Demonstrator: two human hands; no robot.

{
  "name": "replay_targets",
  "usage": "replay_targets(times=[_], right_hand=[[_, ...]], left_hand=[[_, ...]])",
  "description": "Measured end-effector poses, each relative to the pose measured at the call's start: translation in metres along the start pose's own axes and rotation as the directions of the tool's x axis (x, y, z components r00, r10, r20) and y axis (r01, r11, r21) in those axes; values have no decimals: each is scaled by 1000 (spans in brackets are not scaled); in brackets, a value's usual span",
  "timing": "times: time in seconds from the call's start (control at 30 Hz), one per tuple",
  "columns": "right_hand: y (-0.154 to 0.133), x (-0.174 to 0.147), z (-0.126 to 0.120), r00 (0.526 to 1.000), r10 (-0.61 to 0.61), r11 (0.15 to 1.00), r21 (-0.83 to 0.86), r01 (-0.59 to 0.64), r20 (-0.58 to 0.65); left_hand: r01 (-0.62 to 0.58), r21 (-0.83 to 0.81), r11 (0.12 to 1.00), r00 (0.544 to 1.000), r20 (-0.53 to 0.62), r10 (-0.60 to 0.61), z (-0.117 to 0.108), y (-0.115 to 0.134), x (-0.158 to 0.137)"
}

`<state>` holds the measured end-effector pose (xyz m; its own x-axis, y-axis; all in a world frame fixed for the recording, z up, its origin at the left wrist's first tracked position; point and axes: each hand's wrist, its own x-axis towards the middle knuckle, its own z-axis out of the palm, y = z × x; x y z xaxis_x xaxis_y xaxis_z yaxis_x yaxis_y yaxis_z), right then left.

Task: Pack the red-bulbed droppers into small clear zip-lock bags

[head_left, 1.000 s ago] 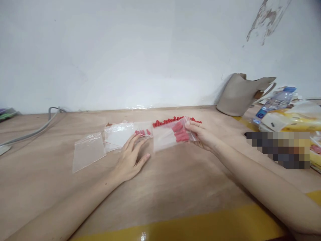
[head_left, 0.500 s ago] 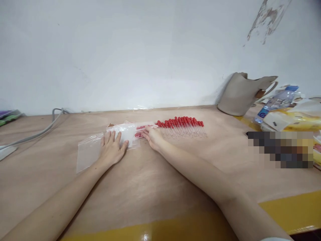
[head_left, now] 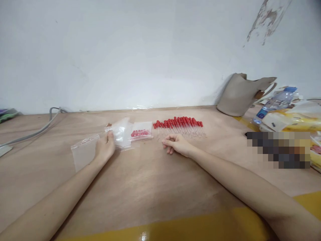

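Head view: left hand (head_left: 105, 146) pinches a clear bag (head_left: 121, 133); right hand (head_left: 177, 144) curls loosely.

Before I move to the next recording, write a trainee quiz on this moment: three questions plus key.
1. Which lies between the left hand and the row of red-topped clear sticks? A: grey cable. B: bag with red pieces inside. C: blue-capped bottle.
2. True or false: the right hand grips the blue-capped bottle.
3. Which hand is at the clear plastic bag?
Key: 1. B; 2. False; 3. The left hand.
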<state>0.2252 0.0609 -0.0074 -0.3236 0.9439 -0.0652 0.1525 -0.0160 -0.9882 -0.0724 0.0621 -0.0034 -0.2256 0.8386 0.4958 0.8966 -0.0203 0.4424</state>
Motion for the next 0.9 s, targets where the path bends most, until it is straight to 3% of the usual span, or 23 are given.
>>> replay_targets(times=[0.07, 0.13, 0.2, 0.23, 0.3, 0.37, 0.4, 0.43, 0.57, 0.73, 0.9], right_hand=[[4, 0, -11, 977, -143, 968, -226, 105, -157], [4, 3, -22, 901, -330, 838, -527, 142, -281], [-1, 9, -32, 835, -451, 672, -735, 85, -316], [-4, 12, -36, 823, -466, 617, -786, 39, -325], [-10, 21, -39, 831, -434, 565, -824, -48, -347], [-14, 30, -37, 851, -378, 540, -833, -117, -365], [-15, 34, -35, 857, -351, 530, -835, -149, -376], [-17, 38, -32, 861, -330, 520, -836, -177, -387], [-22, 53, -20, 872, -236, 470, -836, -284, -429], [-28, 66, -15, 870, -149, 453, -815, -362, -469], [-29, 70, -17, 872, -113, 472, -798, -375, -477]], left_hand=[[23, -36, 999, 993, -111, -27, -6, 2, -1], [-24, -85, 996, 988, -151, 10, -12, 8, -4], [-132, -145, 980, 986, -116, 116, -17, 19, -11], [-211, -182, 960, 977, -66, 202, -20, 25, -15], [-384, -272, 882, 906, 72, 417, -25, 40, -24], [-551, -438, 710, 683, 254, 685, -29, 55, -34], [-576, -463, 674, 602, 318, 733, -30, 60, -39], [-598, -461, 656, 551, 357, 754, -30, 65, -44], [-592, -379, 711, 562, 437, 702, -24, 75, -64], [-619, -392, 680, 415, 572, 707, -15, 77, -78], [-639, -385, 666, 395, 578, 714, -13, 77, -78]])
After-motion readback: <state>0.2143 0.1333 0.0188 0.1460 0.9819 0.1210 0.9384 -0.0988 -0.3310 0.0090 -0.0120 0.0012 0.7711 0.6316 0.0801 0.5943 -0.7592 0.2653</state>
